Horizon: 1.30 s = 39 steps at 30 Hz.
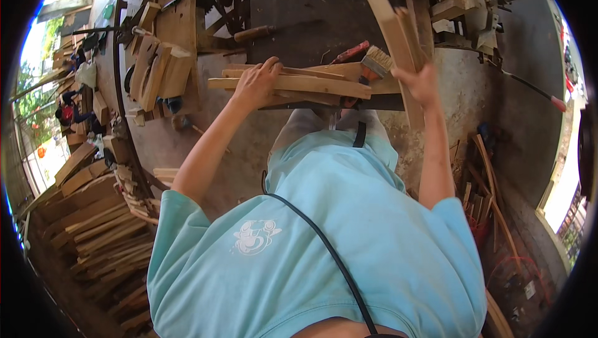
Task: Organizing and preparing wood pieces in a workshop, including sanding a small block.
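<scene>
My left hand [255,82] grips a horizontal stack of light wooden strips [317,87] at the near edge of the dark bench top [299,8]. To its right, my right hand [417,85] is closed around light wooden pieces [389,23], held steeply angled so their far ends point away from me. A wide brush [377,64] with pale bristles lies between my hands at the right end of the stack, beside a red-handled tool [352,50]. A wooden-handled tool [252,34] lies farther back on the bench.
Wood blocks [152,73] and clamps crowd the left. A person [65,114] in red is in the left background. Stacked battens [106,238] fill the lower left. More timber [455,8] sits at the back right, and long offcuts [489,176] lean at the lower right.
</scene>
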### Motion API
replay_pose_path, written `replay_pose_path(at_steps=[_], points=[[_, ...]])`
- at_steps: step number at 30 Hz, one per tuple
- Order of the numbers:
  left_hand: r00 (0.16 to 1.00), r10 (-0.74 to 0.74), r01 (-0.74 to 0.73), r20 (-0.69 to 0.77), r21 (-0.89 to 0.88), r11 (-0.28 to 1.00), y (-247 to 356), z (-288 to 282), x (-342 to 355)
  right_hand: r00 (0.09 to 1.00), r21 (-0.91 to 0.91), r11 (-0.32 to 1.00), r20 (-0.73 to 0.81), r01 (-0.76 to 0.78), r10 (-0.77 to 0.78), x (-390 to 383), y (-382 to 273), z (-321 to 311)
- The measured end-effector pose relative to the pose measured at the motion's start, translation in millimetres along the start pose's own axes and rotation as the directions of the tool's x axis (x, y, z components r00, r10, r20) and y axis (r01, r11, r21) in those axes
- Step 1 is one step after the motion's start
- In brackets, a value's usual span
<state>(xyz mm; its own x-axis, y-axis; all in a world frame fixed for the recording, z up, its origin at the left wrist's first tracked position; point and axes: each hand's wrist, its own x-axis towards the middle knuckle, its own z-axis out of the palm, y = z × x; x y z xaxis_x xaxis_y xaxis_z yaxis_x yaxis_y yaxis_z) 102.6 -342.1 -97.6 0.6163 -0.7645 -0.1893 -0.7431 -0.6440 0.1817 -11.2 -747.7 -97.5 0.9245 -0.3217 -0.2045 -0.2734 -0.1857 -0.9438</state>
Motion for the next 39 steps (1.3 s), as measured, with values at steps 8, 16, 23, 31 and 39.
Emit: replay_pose_path(at_steps=[8, 16, 23, 31, 39], points=[[0.968, -0.17, 0.148, 0.184, 0.124, 0.981, 27.8, -7.4, -4.8, 0.987, -0.776, 0.618, 0.042, 0.131, -0.155, 124.9, 16.8, 82.5], [0.914, -0.4, 0.406, 0.073, -0.102, 0.908, 92.0, -22.3, -153.5, 0.837, -0.712, 0.567, 0.055, 0.415, -0.544, 55.2, -0.3, 78.7], [0.741, -0.651, 0.654, 0.166, -0.399, 0.643, 130.9, 76.9, -332.4, 0.696, -0.359, 0.779, 0.706, 0.514, -0.134, -203.8, -43.4, 165.0], [0.707, -0.694, 0.625, 0.136, -0.581, 0.522, 189.6, 237.3, -476.4, 0.263, -0.367, 0.554, 0.929, 0.747, 0.261, -342.4, 102.9, 288.8], [0.637, -0.638, 0.698, 0.432, -0.675, 0.24, 200.8, 405.4, -521.8, 0.04, -0.242, 0.75, 0.96, 0.615, 0.277, -374.8, 278.6, 373.6]])
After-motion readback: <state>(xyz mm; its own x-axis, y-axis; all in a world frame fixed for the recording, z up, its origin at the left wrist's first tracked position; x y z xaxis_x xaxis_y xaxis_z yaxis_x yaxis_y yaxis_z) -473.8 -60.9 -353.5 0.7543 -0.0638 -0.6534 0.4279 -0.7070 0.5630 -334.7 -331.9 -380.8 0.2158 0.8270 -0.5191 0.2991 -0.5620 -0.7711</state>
